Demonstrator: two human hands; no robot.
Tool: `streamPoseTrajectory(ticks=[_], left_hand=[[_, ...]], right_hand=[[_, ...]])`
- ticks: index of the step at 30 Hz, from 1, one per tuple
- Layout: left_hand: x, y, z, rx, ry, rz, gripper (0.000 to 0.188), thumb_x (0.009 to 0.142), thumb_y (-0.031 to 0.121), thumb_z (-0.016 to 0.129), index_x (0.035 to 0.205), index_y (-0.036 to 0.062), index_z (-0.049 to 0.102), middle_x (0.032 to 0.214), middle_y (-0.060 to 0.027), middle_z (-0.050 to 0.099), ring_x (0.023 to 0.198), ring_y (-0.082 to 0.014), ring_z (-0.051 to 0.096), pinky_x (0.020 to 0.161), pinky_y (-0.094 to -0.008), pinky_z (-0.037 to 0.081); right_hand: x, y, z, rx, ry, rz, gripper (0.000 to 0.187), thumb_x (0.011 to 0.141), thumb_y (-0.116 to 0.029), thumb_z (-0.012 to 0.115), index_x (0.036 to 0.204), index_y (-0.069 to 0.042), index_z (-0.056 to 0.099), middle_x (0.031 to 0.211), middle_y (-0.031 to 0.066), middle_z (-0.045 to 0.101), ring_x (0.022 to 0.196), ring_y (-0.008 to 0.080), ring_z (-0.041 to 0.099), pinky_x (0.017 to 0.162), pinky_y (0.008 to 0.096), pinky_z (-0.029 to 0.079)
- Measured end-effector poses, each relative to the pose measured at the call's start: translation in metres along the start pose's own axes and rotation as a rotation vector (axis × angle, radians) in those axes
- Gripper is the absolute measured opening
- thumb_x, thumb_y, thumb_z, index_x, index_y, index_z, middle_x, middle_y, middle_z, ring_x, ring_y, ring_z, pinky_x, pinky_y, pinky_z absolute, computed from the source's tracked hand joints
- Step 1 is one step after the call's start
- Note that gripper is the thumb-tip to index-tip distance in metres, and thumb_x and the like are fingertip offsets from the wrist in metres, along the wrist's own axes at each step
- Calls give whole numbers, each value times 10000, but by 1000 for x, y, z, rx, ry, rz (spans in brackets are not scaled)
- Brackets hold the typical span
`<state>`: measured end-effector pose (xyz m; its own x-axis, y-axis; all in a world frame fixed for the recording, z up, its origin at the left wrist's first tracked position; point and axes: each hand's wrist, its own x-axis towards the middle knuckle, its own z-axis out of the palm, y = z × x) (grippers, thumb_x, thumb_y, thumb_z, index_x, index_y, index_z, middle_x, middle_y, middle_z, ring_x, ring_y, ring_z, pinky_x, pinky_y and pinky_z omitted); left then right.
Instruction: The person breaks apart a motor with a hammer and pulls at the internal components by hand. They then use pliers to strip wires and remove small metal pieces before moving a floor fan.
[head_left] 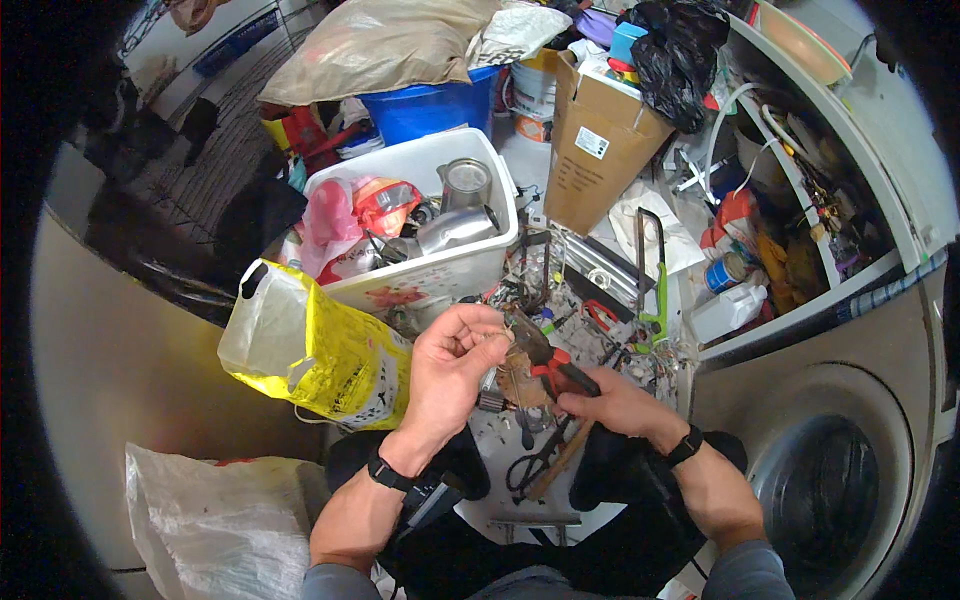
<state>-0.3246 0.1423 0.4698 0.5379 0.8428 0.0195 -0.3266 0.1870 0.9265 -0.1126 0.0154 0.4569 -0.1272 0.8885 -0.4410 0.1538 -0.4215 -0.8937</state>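
Head view, looking down. Two hands at centre. Left hand [452, 362] is raised, fingers pinched on one thin pale wire [497, 340]. Right hand [612, 403] is clenched round the red-and-black handles of one pair of metal pliers [545, 362], whose jaws point up-left and meet the wire just beside the left fingertips. Each wrist carries one black band, two in all.

Below the hands, one small white desk [500, 445] w/ scattered parts; one pair of black-handled scissors [532, 468] lies on it, touching one brown wooden stick [562, 460]. Left of the left hand: one yellow-and-white plastic bag [310, 350]. Behind it: one white plastic bin [440, 270] holding two shiny metal cans, approx. upright and tipped, plus pink and orange bags. Further back: one blue tub [430, 108], one brown cardboard box [598, 145], one black plastic bag [680, 60]. Right of the pliers: one green-handled hacksaw [655, 285]. Lower right: one grey washing machine [820, 480] w/ round door.
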Motion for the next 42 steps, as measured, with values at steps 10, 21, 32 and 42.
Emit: streamPoseTrajectory(ticks=[10,21,32,42], left_hand=[[0,10,5,217,55,77,208,934,-35,684,1133,17,653,960,2,695,835,-35,595,755,-214,486],[10,-4,-7,11,98,46,187,907,-56,697,1045,58,644,944,0,688,816,-72,602,742,-233,486],[12,-7,2,-60,71,-19,192,955,-19,650,1137,43,652,914,-55,700,746,-120,605,697,-258,483],[12,-7,-2,-412,63,-238,134,1016,51,608,1137,22,656,951,-100,692,750,-141,616,698,-268,522]], right_hand=[[16,26,5,-530,496,-389,359,908,-109,718,1248,-41,625,1083,188,649,981,367,652,868,428,519],[10,14,25,-117,244,-106,360,986,-211,690,1305,-60,621,792,1,582,719,96,542,673,315,487],[9,29,2,-431,498,-311,493,931,-187,690,1361,10,552,1185,232,625,1132,402,610,1019,445,480],[12,24,-4,-913,833,-468,714,709,56,724,1387,39,503,1298,245,536,1217,453,526,1047,492,464]])
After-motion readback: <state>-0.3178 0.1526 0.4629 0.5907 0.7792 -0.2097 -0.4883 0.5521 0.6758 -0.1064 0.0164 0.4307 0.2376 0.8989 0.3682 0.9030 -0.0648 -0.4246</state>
